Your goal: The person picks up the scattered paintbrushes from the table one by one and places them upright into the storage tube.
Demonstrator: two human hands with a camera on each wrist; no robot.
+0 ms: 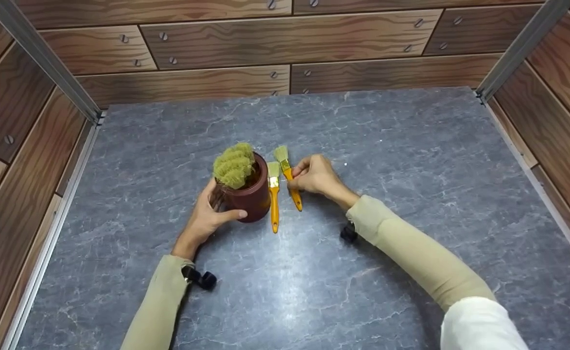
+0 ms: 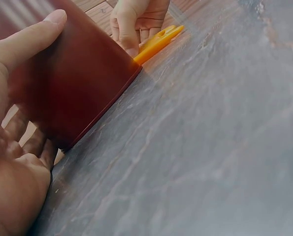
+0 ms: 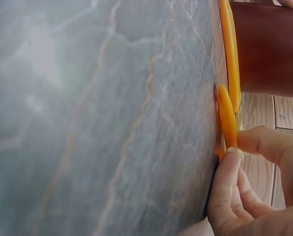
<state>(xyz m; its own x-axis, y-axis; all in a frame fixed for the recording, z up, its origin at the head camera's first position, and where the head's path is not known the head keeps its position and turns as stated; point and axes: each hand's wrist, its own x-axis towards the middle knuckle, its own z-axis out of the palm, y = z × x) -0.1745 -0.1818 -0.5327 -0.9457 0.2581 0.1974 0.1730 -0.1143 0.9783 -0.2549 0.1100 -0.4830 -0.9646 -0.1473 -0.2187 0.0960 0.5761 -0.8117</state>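
A dark red flowerpot (image 1: 248, 205) with a bushy yellow-green plant (image 1: 236, 165) in it stands on the table. My left hand (image 1: 204, 218) holds the pot from the left, its thumb across the front and the fingers round the far side. Close along the pot's right side lies a paintbrush (image 1: 275, 206) with an orange handle, its pale bristles pointing away from me. With thumb and fingertips, my right hand (image 1: 318, 176) pinches the orange handle of a second paintbrush (image 1: 295, 198), slightly slanted beside the first. In the right wrist view that handle (image 3: 227, 115) is close over the tabletop.
The grey marbled tabletop (image 1: 411, 146) spreads around everything. Wood-patterned panels (image 1: 285, 41) wall it in at the back and both sides, with metal posts (image 1: 523, 48) at the far corners. Black wrist cameras (image 1: 202, 278) sit at both cuffs.
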